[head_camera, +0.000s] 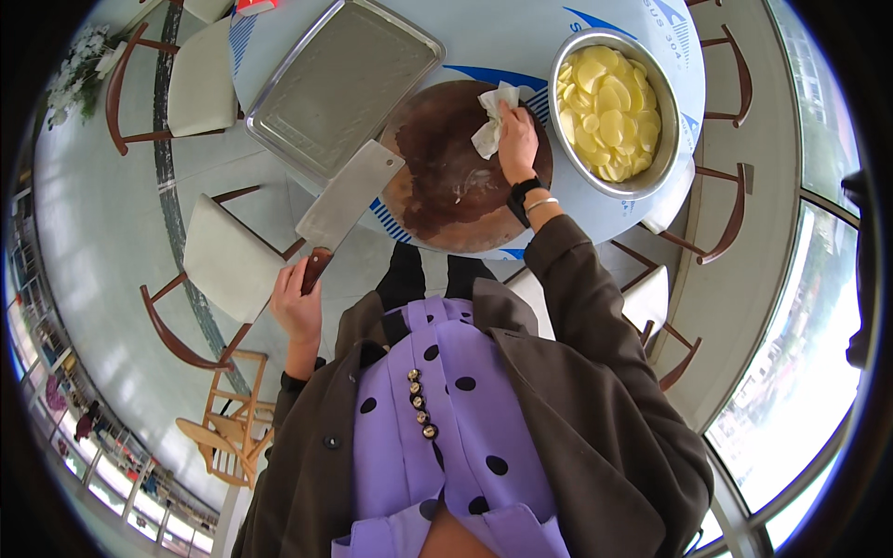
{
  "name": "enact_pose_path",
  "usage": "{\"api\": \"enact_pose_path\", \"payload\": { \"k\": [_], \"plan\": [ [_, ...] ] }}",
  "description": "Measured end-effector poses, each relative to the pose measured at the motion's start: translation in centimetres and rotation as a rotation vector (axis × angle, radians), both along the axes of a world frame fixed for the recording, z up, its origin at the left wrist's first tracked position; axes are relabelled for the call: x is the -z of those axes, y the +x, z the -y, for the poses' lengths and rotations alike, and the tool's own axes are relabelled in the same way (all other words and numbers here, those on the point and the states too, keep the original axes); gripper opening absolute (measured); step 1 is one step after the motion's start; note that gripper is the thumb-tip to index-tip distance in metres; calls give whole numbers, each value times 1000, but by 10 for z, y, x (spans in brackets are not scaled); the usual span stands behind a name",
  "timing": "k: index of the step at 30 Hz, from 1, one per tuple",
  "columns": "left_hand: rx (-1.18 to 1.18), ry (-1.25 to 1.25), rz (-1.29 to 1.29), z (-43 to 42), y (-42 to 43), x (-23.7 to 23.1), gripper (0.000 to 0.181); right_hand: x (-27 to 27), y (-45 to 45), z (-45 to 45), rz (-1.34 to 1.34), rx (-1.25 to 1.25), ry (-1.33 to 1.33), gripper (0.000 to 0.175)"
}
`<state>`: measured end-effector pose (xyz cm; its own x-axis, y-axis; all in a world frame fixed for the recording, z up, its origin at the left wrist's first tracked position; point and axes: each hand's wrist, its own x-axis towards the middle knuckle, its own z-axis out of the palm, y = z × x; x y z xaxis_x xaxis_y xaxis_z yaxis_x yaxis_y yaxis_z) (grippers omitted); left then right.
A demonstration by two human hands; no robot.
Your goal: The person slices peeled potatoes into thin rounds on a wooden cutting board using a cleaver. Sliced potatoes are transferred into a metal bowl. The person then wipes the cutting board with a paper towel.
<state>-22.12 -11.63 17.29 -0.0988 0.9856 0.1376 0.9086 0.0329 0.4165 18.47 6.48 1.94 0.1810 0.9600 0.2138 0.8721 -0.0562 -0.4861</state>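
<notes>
My left hand [298, 301] grips the wooden handle of a cleaver [350, 198], whose broad blade points up and right, its tip over the near left edge of a round wooden chopping board [446, 167]. The board has a dark, wet-looking patch. On its right part, my right hand [518, 139] holds a crumpled white paper tissue [490, 132] against the surface. Right of the board stands a round metal bowl [673, 132] full of sliced potatoes [610, 111] that seem to lie in liquid. A rectangular metal tray [342, 84] with no food in it lies left of the board.
The round table [502, 35] has a pale covering with blue print. A red item [255, 6] sits at its far left edge. Chairs with pale seats [204, 84] and brown frames stand on both sides. Wooden chairs [234, 425] are at the lower left, and windows [788, 349] line the right.
</notes>
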Motion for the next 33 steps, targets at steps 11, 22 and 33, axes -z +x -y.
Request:
{"api": "enact_pose_path", "payload": {
  "k": [11,22,33],
  "plan": [
    [-40,-49,-41,6,-2,4,42,0,-86,74,2,-542,-8,37],
    [25,23,3,-6,12,9,42,4,-9,83,16,-185,-94,43],
    [31,22,-17,-4,16,9,43,3,-58,129,-367,-315,-69,14]
  ]
}}
